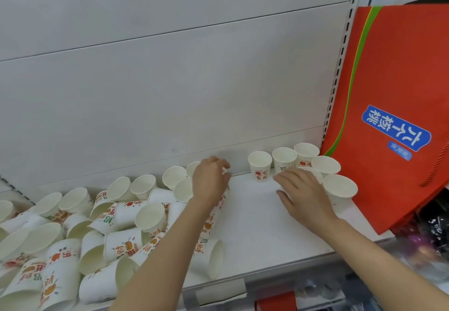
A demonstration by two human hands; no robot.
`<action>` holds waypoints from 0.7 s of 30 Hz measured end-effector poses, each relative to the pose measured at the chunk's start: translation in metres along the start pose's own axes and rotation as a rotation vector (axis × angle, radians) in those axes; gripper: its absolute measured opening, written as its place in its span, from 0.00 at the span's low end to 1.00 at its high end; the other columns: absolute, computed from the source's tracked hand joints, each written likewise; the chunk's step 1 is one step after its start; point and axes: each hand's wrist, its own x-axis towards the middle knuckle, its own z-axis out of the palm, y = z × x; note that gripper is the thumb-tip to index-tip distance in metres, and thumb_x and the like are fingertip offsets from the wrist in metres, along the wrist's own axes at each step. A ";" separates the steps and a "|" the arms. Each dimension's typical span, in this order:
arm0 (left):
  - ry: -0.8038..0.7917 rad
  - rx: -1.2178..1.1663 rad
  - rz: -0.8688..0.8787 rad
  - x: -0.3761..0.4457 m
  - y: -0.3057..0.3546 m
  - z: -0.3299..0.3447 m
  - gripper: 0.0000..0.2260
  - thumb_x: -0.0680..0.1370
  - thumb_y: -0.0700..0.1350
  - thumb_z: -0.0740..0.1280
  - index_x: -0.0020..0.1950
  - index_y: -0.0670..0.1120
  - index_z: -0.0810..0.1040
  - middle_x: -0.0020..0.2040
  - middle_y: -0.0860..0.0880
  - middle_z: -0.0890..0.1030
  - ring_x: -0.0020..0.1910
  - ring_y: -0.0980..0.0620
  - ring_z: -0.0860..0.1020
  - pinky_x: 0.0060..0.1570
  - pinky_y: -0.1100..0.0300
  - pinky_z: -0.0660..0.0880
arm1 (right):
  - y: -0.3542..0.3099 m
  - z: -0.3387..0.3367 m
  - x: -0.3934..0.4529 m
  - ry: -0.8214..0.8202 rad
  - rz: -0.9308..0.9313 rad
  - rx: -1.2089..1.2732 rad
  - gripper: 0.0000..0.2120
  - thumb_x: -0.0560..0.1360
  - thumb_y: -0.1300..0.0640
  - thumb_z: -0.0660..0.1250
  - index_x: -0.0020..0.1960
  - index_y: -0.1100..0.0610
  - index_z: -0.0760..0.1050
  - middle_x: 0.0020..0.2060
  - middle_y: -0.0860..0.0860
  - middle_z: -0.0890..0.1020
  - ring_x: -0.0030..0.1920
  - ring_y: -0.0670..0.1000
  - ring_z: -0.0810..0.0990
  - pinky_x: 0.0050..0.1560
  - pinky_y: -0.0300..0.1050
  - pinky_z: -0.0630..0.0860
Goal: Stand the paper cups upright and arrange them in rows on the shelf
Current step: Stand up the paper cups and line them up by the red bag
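left hand (211, 179) curls around a cup (224, 172) mid-frame, right hand (301, 194) lies flat and empty by the upright cups (284, 158); a careless sleeve-swipe could topple them.

Red bag (398, 87): stands at the shelf's right end, leaning against the slotted upright (340, 67); green and yellow stripe down its left edge, blue label (396, 128) with white characters, red cord handle at its right side. Grey back panel (170, 67): plain, with horizontal seams.
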 end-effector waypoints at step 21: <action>0.025 -0.034 -0.210 -0.064 -0.021 -0.037 0.35 0.65 0.54 0.68 0.71 0.50 0.63 0.53 0.48 0.76 0.48 0.46 0.76 0.46 0.52 0.73 | -0.046 0.092 0.101 -0.544 -0.444 -0.017 0.31 0.73 0.65 0.63 0.74 0.54 0.62 0.73 0.51 0.64 0.68 0.55 0.66 0.65 0.50 0.66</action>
